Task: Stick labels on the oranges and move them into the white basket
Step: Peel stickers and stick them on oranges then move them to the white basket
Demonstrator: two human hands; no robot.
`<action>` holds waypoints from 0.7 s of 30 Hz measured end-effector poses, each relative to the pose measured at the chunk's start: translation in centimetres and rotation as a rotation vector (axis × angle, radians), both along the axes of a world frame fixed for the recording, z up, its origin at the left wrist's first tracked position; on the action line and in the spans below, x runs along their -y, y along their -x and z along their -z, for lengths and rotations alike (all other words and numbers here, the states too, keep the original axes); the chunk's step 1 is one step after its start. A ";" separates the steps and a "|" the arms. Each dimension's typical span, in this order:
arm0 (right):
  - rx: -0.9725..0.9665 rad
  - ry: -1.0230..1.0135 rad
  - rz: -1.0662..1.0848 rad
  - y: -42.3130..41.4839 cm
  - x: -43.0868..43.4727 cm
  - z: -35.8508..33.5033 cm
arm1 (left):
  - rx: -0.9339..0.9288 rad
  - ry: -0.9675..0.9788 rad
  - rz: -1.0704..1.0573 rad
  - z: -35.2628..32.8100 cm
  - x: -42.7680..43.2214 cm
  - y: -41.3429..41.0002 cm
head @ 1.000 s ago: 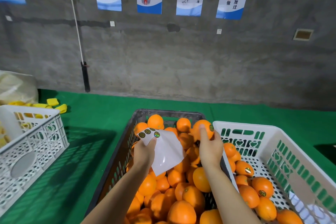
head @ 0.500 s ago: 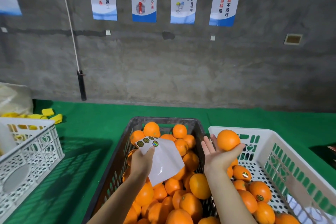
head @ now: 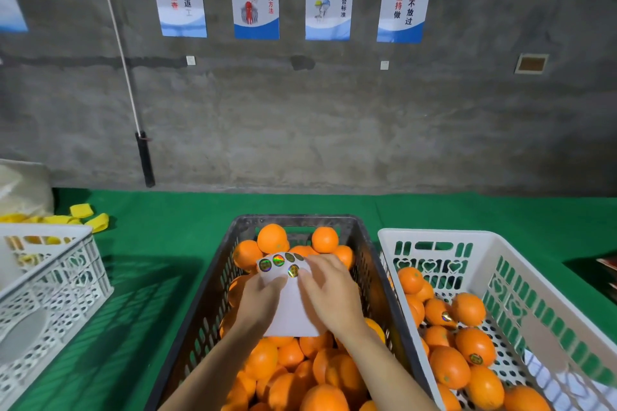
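Observation:
A black crate [head: 362, 243] in front of me is full of unlabelled oranges [head: 272, 237]. Over it, my left hand [head: 263, 299] grips a white label sheet [head: 288, 315] with a few shiny round labels [head: 278, 260] along its top edge. My right hand [head: 332, 294] lies on the sheet with its fingers curled, and its fingertips pinch at a label by the top edge. To the right stands the white basket [head: 434, 236], holding several oranges [head: 474, 345], some with labels showing.
A second white basket [head: 50, 277] stands at the left on the green cloth. Yellow foam pieces [head: 90, 215] and a plastic bag [head: 23, 187] lie behind it. A concrete wall with posters closes off the back.
My right hand carried an orange to the white basket, let it go, and came back to the label sheet. My left hand kept holding the sheet.

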State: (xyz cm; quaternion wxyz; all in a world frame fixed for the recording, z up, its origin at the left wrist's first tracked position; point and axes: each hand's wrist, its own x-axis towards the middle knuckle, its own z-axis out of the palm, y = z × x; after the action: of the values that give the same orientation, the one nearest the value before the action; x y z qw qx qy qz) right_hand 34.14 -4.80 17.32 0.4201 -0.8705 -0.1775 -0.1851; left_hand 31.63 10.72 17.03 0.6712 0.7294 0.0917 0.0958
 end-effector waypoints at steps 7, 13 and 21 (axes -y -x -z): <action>-0.033 0.015 -0.036 0.8 -1.1 0.6 | 0.106 -0.009 0.160 0.6 -0.7 0.3; -0.049 0.134 -0.043 1.2 -2.1 1.2 | 0.077 0.234 0.181 0.7 -1.5 -0.2; 0.151 0.141 -0.016 2.0 -1.4 0.9 | 0.085 0.116 0.082 0.6 -1.2 0.0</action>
State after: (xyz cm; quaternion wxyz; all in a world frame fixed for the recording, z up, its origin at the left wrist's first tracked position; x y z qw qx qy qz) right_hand 32.09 -3.42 16.42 0.3449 -0.8799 -0.2284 -0.2339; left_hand 31.58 11.95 16.45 0.7188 0.6878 0.0385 0.0937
